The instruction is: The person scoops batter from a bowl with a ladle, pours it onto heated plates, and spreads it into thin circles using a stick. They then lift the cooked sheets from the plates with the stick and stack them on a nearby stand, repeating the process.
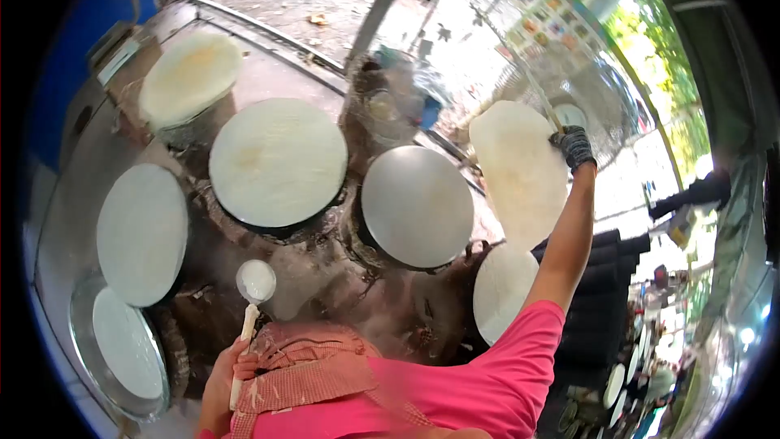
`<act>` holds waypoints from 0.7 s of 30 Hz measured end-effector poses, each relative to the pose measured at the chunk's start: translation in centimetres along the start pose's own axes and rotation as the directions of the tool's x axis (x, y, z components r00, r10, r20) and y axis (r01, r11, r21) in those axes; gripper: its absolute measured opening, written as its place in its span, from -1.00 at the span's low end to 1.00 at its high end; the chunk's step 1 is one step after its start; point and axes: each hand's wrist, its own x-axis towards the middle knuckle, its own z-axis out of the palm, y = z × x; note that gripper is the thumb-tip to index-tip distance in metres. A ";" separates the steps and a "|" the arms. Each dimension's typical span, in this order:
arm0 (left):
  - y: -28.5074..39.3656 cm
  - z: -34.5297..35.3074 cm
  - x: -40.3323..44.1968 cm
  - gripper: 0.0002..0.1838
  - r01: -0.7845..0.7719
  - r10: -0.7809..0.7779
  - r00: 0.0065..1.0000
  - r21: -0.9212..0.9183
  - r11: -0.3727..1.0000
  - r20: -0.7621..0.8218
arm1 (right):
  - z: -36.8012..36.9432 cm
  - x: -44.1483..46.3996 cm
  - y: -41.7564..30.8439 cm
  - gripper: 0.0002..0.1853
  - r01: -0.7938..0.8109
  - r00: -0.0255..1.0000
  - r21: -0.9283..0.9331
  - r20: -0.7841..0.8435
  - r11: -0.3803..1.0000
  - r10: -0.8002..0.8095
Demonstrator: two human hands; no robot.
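My left hand (228, 374) is closed round the pale handle of a ladle (257, 280), whose round bowl holds white liquid. At the upper right, my right hand (575, 149), in a grey glove, grips the end of a long thin stick (520, 61) that points up and away. Beside that hand is a long pale sheet (520, 171); whether it touches the stick I cannot tell. A smooth grey-white round top (418, 206) sits between my hands. Left of it is a larger round pale top (278, 162). Another round pale top (500, 293) is partly hidden by my right arm.
At the left are a pale disc (142, 236) and a metal basin (80, 333) of white liquid. A pale round (195, 77) lies at the upper left, near a cardboard box (130, 65). Dark rolled or ridged material (597, 317) stands right of me. A metal post (382, 8) rises behind.
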 end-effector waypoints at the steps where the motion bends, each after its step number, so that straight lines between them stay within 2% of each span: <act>1: -0.3 0.3 -0.8 -0.85 -0.033 0.033 0.999 -0.004 0.999 0.001 | 0.3 1.2 -1.4 -0.61 0.019 0.999 -0.054 -0.036 0.998 -0.020; 3: -0.4 -0.4 -2.3 -0.83 -0.053 0.050 0.995 0.031 0.998 0.087 | 1.3 3.0 -6.7 -0.64 0.076 0.990 -0.148 -0.110 0.986 -0.093; 4: -0.2 -1.1 -3.3 -0.82 -0.079 0.073 0.989 0.043 0.996 0.128 | 1.0 2.3 -10.6 -0.77 0.165 0.972 -0.150 -0.141 0.975 -0.186; 5: 0.2 -1.8 -4.5 -0.81 -0.113 0.103 0.981 0.054 0.992 0.162 | 1.6 3.9 -13.4 -0.76 0.156 0.985 -0.187 -0.041 0.970 -0.166; 6: 0.6 -2.5 -5.9 -0.79 -0.149 0.134 0.972 0.067 0.987 0.193 | 2.2 5.4 -16.9 -0.76 0.168 0.986 -0.112 0.018 0.979 -0.167; 10: 1.4 -5.6 -10.7 -0.81 -0.274 0.266 0.960 0.085 0.958 0.090 | 1.8 8.3 -32.3 -0.65 0.148 0.949 0.093 0.266 0.985 -0.168; 11: 1.6 -6.5 -11.7 -0.79 -0.304 0.298 0.952 0.086 0.949 0.071 | 1.1 7.8 -36.6 -0.84 -0.004 0.980 0.316 0.188 0.949 -0.059; 12: 1.6 -7.4 -12.7 -0.79 -0.339 0.335 0.940 0.070 0.938 0.057 | 0.0 5.9 -41.0 -0.82 -0.142 0.986 0.527 0.149 0.838 0.073; 14: 1.5 -8.4 -14.3 -0.79 -0.398 0.397 0.917 0.049 0.916 0.027 | 0.6 7.7 -46.9 -0.84 -0.145 0.989 0.594 0.067 0.791 0.130; 15: 1.4 -8.8 -14.9 -0.80 -0.415 0.415 0.910 0.032 0.909 -0.019 | 0.9 8.1 -49.8 -0.86 -0.091 0.994 0.608 0.003 0.788 0.113; 16: 1.2 -9.2 -15.5 -0.81 -0.442 0.442 0.897 -0.006 0.897 -0.017 | 1.1 8.7 -52.9 -0.86 -0.123 0.988 0.637 0.010 0.761 0.152; 18: 0.8 -9.5 -16.2 -0.82 -0.499 0.499 0.866 -0.066 0.864 -0.010 | -0.2 6.7 -59.4 -0.78 -0.080 0.997 0.547 0.041 0.833 0.069; 20: 0.5 -9.4 -16.4 -0.82 -0.539 0.542 0.840 -0.142 0.830 -0.025 | 4.1 13.5 -65.5 -0.76 -0.098 0.994 0.647 0.030 0.756 0.102; 21: 0.3 -9.2 -16.1 -0.83 -0.565 0.567 0.823 -0.164 0.809 -0.037 | 2.2 10.6 -68.7 -0.76 -0.053 0.999 0.625 0.025 0.779 0.048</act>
